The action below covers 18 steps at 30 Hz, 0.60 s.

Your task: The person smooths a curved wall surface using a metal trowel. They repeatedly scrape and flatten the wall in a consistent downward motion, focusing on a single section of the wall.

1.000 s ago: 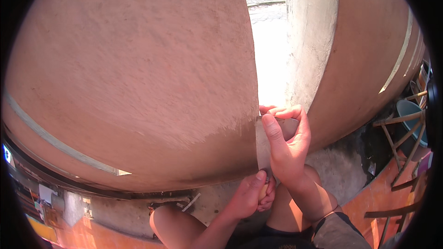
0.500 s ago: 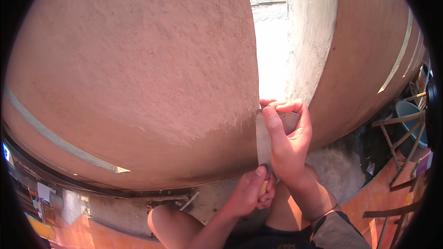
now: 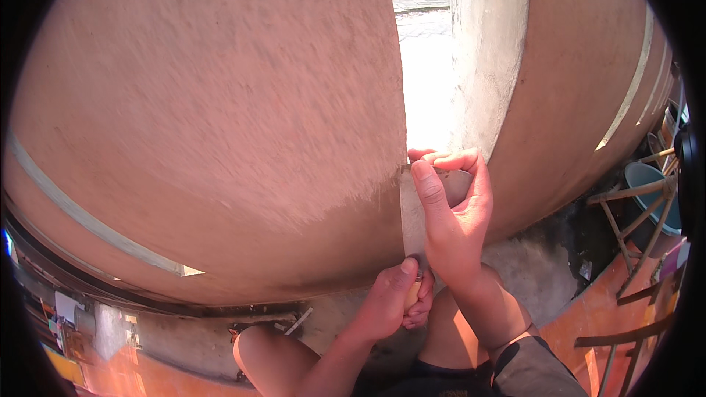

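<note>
A flat grey metal scraper (image 3: 412,217) with a wooden handle stands nearly upright at the lower end of a bright gap in a brown plastered surface (image 3: 243,103). My left hand (image 3: 390,300) is closed round the short pale handle (image 3: 414,291), its thumb at the base of the blade. My right hand (image 3: 457,213) pinches the blade's broad upper end, thumb in front and fingers curled over the top edge. A little brown residue shows along that top edge. Left of the blade, the surface changes from lighter, streaked plaster to a smoother, darker band.
A pale upright edge (image 3: 489,51) bounds the gap on the right. At the right stand a wooden stand (image 3: 625,228) and a grey-blue basin (image 3: 647,184). My bent knee (image 3: 265,356) is below, near a small white strip (image 3: 299,321) on the floor.
The view has shifted slightly, so the surface and both hands appear a little further left and higher. Both hands keep the same hold on the scraper.
</note>
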### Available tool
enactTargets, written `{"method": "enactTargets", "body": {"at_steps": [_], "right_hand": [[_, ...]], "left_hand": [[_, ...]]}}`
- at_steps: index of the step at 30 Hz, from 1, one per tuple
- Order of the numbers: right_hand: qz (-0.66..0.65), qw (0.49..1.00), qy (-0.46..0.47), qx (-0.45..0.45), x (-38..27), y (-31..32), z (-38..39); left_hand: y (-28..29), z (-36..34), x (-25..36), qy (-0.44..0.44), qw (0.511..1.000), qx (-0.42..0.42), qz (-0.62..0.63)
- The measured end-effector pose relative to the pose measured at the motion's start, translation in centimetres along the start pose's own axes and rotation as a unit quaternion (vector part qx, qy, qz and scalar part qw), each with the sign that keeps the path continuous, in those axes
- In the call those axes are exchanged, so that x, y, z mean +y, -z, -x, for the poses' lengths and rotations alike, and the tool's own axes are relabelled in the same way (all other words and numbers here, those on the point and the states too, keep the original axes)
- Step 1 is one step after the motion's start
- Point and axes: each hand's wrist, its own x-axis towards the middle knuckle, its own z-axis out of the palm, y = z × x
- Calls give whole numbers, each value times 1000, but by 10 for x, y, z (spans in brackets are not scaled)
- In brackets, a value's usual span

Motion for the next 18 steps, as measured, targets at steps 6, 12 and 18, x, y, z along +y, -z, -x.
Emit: {"method": "enactTargets", "body": {"at_steps": [6, 12, 18], "right_hand": [[-15, 999, -21, 20, 3, -1, 6], [-10, 1000, -6, 22, -7, -6, -3], [-19, 999, -22, 29, -9, -8, 3]], "left_hand": [[0, 6, -8, 17, 1000, 10, 8], [-4, 2, 10, 10, 1000, -2, 10], [-5, 8, 4, 18, 1000, 5, 16]]}}
